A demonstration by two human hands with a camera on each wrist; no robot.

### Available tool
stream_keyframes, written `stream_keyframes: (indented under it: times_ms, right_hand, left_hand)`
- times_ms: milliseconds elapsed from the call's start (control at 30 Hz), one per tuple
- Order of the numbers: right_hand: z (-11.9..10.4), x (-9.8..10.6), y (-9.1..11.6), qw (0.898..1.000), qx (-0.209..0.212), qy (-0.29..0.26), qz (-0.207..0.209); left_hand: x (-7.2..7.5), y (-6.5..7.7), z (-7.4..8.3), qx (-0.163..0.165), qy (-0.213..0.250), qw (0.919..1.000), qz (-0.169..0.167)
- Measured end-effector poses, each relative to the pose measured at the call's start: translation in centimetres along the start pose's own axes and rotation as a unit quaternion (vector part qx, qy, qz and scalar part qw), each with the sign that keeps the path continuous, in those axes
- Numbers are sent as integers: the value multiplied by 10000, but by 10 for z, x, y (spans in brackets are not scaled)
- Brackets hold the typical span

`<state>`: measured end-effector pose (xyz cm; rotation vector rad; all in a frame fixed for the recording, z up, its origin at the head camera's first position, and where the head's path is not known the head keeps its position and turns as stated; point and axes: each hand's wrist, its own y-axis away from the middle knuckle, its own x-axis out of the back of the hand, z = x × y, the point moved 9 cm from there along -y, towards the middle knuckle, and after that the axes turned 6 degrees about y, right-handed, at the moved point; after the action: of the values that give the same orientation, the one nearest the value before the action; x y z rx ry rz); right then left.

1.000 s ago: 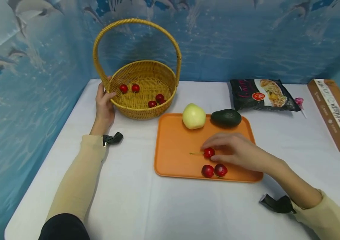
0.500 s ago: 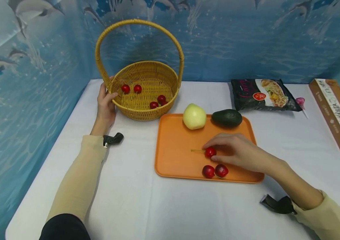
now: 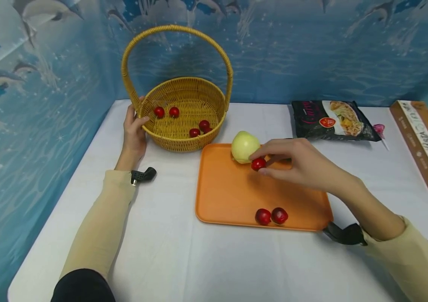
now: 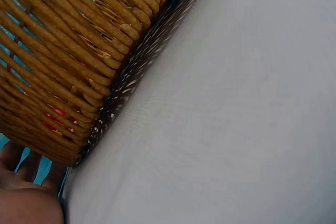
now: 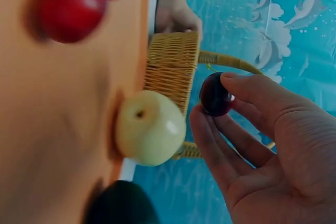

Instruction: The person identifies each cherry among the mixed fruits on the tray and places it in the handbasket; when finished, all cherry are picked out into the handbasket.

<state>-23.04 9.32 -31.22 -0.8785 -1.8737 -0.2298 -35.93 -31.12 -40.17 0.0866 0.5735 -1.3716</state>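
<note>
My right hand (image 3: 297, 163) pinches a red cherry (image 3: 258, 164) between thumb and fingers, raised over the orange tray (image 3: 221, 197). In the right wrist view the same cherry (image 5: 216, 95) looks dark, with a bit of stem showing. My left hand (image 3: 134, 130) grips the left side of the yellow wicker basket (image 3: 176, 144), thumb over its rim. Several cherries (image 3: 174, 112) lie inside the basket. Two more cherries (image 3: 271, 216) sit at the tray's front edge. A pale green apple (image 3: 245, 147) is at the tray's back, close to my right fingertips.
An avocado (image 5: 121, 205) lies on the tray, mostly hidden behind my right hand in the head view. At the back right are a black food packet (image 3: 334, 120), a lollipop (image 3: 379, 129) and a brown box (image 3: 425, 147). The basket's tall handle (image 3: 176, 28) arches upward.
My right hand has lifted the cherry off the tray and moved it back toward the apple, now covering the avocado. My left hand keeps its grip on the basket.
</note>
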Motion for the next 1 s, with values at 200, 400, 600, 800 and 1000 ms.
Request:
stream_keyframes:
  times_ms: [200,400,600,800,1000]
  right_hand:
    - [-4,8,-42,9990,89,-416,95]
    - [-10,4,-88,9977,-47,-505,450]
    - [-16,-7,-129,9967,-124,-337,722]
    - [-13,-19,-155,9957,-304,-235,838]
    - [-3,-35,-172,9939,-826,-328,650]
  left_hand:
    - [-2,0,1,-32,64,10000,-21]
    - [-3,1,0,7,129,9999,-11]
    - [-1,2,0,78,114,9999,41]
    - [-2,1,-1,35,96,9999,-12]
    - [-1,1,-1,-9,69,10000,1]
